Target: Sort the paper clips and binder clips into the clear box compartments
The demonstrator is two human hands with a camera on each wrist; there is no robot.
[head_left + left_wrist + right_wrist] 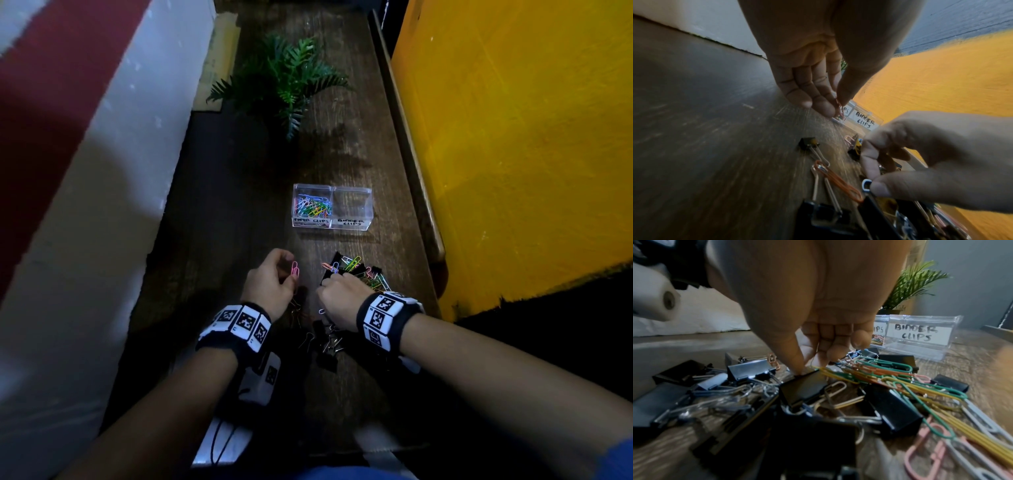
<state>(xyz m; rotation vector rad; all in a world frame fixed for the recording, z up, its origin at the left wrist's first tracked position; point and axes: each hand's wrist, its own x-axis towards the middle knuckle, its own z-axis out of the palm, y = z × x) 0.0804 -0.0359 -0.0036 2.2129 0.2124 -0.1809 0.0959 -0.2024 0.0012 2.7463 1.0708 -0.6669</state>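
Note:
My left hand (293, 274) pinches a pink paper clip (294, 268) between thumb and fingers just above the wooden table, in front of the clear box (332, 186). The box's left compartment holds coloured paper clips (313, 205); the right one, labelled "BINDER CLIPS" (916, 334), looks empty. My right hand (322, 303) reaches down into the mixed pile. In the left wrist view its thumb and forefinger pinch a white paper clip (867, 185). Coloured paper clips (879, 374) and black binder clips (803, 389) lie tangled under it.
More binder clips (329, 342) lie near the table's front edge. A green plant (284, 78) stands at the back. A white wall (102, 171) runs along the left; a raised wooden edge (411, 154) and a yellow panel (513, 137) close off the right.

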